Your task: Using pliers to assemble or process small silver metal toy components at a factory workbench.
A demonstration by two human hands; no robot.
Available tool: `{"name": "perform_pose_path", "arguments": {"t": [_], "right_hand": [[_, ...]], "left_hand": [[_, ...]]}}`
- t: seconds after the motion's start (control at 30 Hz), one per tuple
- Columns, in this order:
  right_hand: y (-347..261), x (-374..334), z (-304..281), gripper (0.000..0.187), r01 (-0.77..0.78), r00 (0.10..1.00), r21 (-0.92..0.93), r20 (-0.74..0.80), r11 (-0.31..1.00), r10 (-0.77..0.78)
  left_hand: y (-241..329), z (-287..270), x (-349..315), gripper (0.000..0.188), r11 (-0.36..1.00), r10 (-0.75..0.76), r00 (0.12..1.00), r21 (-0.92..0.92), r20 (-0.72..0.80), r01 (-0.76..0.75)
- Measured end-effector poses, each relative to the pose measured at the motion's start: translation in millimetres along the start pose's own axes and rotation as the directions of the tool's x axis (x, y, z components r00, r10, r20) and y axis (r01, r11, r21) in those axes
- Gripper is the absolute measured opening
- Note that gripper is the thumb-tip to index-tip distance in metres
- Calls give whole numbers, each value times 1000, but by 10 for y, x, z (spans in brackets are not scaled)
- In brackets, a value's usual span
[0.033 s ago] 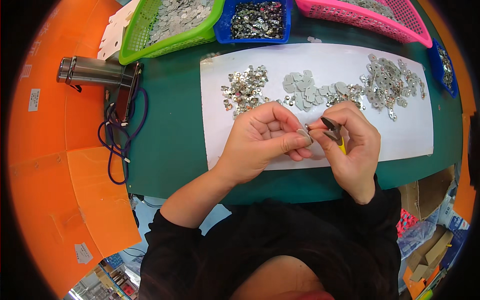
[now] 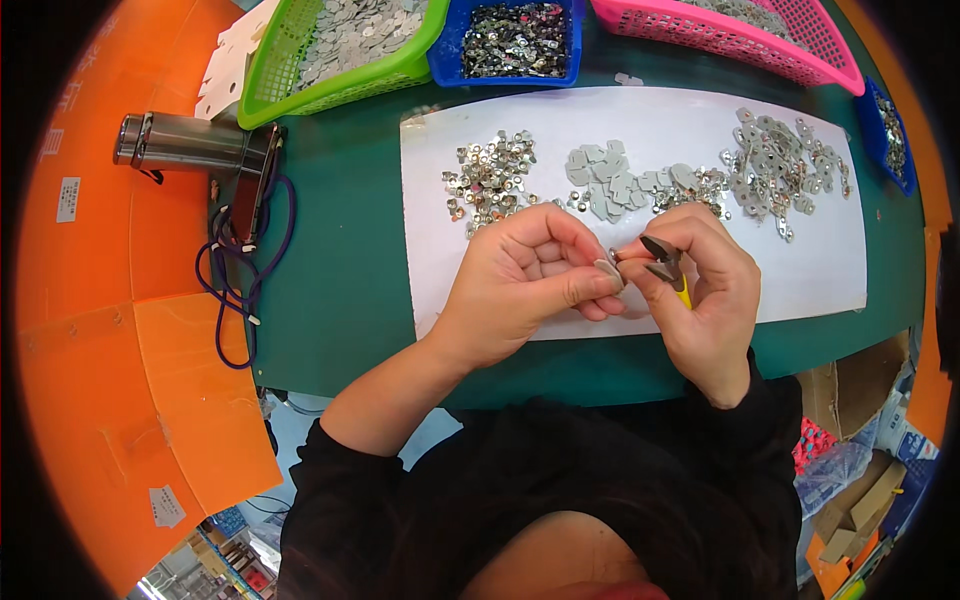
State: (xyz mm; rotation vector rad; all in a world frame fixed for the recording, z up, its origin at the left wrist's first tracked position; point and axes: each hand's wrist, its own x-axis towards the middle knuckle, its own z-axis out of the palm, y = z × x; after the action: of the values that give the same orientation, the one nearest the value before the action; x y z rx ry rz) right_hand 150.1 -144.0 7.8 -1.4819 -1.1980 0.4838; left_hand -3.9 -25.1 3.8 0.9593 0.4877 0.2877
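Note:
Over the near part of a white sheet (image 2: 680,108), both my hands meet fingertip to fingertip. My left hand (image 2: 520,280) is closed, pinching a small grey flat piece (image 2: 608,272) between thumb and forefinger. My right hand (image 2: 715,300) is closed around dark-jawed pliers with a yellow handle (image 2: 663,262); the jaws stick out past the forefinger, spread apart. At that hand's fingertips, touching or nearly touching the grey piece, is a tiny shiny metal part (image 2: 614,254); its exact shape is too small to tell. Behind the hands lie shiny metal parts (image 2: 490,180) and grey flat pieces (image 2: 605,180).
More small metal parts (image 2: 705,188) and a pile of grey pieces with metal on them (image 2: 780,165) lie rightward. Along the back stand green (image 2: 345,102), blue (image 2: 508,82) and pink baskets (image 2: 720,58). A steel flask (image 2: 190,142) and purple cord (image 2: 290,225) are at left; a blue tray (image 2: 880,140) at right.

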Motion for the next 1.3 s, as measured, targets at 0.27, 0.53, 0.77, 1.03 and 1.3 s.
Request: {"name": "perform_pose_path", "arguments": {"t": [0.27,0.53,0.77,1.03,1.3], "right_hand": [[27,9,-10,10,-1,1000,23,16,1000,0],[47,-2,-3,13,-113,991,323,110,940,81],[11,16,-30,22,-63,998,274,42,959,54],[-40,16,-67,17,11,997,161,71,987,-23],[-164,57,-260,27,207,977,-259,96,944,-188]], "left_hand": [[-20,36,2,27,997,57,998,55,-34,-55],[-61,22,-35,22,981,147,989,125,9,-147],[-93,62,-51,16,809,493,870,371,-4,-457],[19,-55,0,27,129,638,632,748,440,-651],[72,-50,-35,22,-34,634,570,755,523,-655]]}}
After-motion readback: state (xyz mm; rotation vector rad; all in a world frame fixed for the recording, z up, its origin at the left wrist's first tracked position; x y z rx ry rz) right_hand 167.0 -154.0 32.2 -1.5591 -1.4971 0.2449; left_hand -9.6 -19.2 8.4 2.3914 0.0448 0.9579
